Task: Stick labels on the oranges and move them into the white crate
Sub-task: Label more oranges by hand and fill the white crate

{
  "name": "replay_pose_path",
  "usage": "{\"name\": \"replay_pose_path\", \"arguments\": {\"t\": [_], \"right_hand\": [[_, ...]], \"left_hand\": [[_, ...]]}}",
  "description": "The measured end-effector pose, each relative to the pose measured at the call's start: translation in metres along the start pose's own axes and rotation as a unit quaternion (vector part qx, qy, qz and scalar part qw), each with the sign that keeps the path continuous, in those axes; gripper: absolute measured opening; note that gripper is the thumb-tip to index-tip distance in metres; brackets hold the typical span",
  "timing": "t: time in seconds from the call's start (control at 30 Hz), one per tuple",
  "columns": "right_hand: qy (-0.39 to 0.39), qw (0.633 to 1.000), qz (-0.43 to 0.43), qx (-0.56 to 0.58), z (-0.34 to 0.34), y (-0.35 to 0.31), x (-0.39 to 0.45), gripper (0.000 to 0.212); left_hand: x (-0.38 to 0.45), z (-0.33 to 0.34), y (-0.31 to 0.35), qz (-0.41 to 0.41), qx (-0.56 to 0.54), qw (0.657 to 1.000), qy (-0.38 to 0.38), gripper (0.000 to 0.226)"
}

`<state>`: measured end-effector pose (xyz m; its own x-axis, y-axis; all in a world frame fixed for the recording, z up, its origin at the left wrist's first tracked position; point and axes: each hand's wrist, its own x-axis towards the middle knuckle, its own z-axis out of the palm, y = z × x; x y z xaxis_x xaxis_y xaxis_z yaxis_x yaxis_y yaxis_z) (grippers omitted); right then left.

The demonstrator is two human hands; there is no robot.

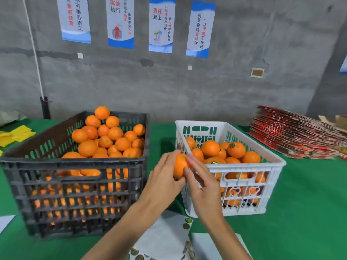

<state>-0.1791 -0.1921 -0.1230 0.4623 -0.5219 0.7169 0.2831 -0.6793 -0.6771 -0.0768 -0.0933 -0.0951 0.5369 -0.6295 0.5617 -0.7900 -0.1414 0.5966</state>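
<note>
A: Where is the fruit right now?

B: 1 orange sits cupped in the left hand, fingers curled round it, held just in front of the white crate, which stands on the green table. The right hand has its fingers pressed flat on the peel, apparently smoothing a label down; the label itself is hidden.

A: How should that be done well?

B: I'd keep the fruit steady and rub from the sticker's middle outward, since dimpled, rounded peel likely lifts edges. Then lower it in rather than drop it.

A: And the materials?

B: Rigid slotted plastic for both crates; the black crate is heaped with round, matte oranges. The label sheets look like glossy backing paper carrying small dark round stickers.
</note>
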Motion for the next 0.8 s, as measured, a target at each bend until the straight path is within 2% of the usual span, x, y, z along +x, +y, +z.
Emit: {"name": "replay_pose_path", "arguments": {"t": [0.2,0.33,0.47,0.63,0.8], "right_hand": [[-0.157,0.977,0.142,-0.033,-0.002,0.06,-0.061,0.033],[-0.274,0.939,0.145,-0.146,-0.019,0.089,-0.08,0.028],[-0.378,0.889,0.175,-0.19,-0.036,0.109,-0.098,0.072],[-0.388,0.884,0.084,-0.247,-0.037,0.121,-0.101,0.076],[-0.349,0.904,0.027,-0.248,-0.035,0.131,-0.104,0.057]], "left_hand": [[-0.064,0.061,-0.059,-0.106,0.026,0.99,-0.085,0.073],[-0.092,0.074,-0.088,-0.104,0.066,0.988,-0.098,0.069],[-0.11,0.081,-0.105,-0.114,0.055,0.985,-0.116,0.068],[-0.113,0.085,-0.116,-0.139,0.024,0.985,-0.102,0.069],[-0.115,0.087,-0.119,-0.135,-0.002,0.986,-0.101,0.069]]}}
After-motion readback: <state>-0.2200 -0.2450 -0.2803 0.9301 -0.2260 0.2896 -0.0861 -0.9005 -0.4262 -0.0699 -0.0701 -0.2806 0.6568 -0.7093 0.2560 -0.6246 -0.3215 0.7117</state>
